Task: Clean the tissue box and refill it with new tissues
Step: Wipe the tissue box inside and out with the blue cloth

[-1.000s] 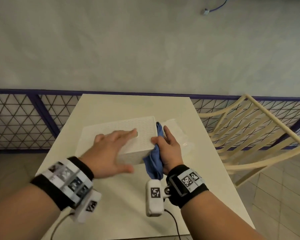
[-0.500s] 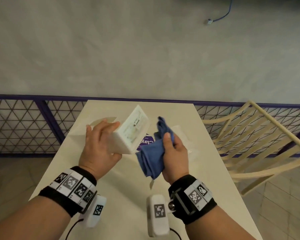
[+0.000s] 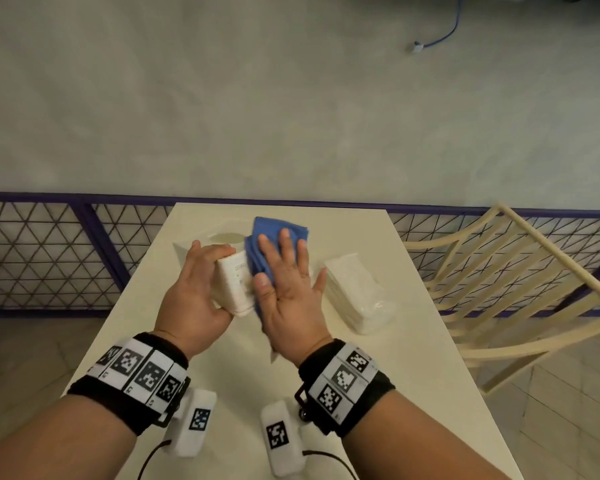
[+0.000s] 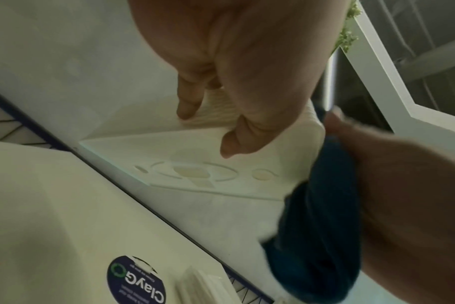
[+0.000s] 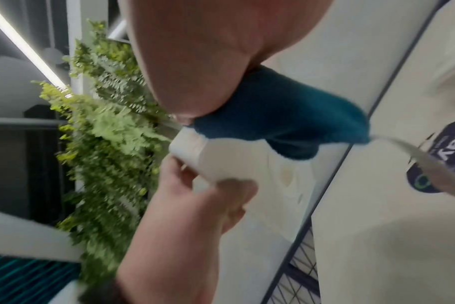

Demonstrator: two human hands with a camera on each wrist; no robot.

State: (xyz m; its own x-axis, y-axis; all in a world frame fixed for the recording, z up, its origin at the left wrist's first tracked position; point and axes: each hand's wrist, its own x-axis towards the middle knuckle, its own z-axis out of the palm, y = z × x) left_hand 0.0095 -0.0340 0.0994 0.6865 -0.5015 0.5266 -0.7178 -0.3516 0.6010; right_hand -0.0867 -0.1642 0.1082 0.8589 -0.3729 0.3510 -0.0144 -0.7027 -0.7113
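Nearest in the head view, the left hand [image 3: 191, 292] grasps the white tissue box [image 3: 234, 289], fingers curled round its left side and lifting it tilted above the table [image 3: 413, 375]. The right hand [image 3: 288, 292] lies with fingers straight and spread, pressing the blue cloth [image 3: 257, 251] flat against the box's upturned face. That hand and the cloth hide most of this face; only a narrow strip shows, with a small printed label too small to read. In the right wrist view the picture is blurred, and the palm covers the cloth's upper part.

Just right of the hands, a pack of new tissues [image 3: 355, 296] lies on the table in clear wrap. Behind the box, a flat white panel [image 4: 195, 166] with oval cut-outs rests on the tabletop, partly hidden by the left hand's fingers [image 4: 187, 98]. A dark round sticker [image 4: 137, 281] on the pack reads "Clay", upside down; its smaller writing is illegible. Further off stand a cream chair [image 3: 520, 289], a purple lattice railing [image 3: 49, 254], and a blue cable [image 3: 444, 32] on the floor beyond.
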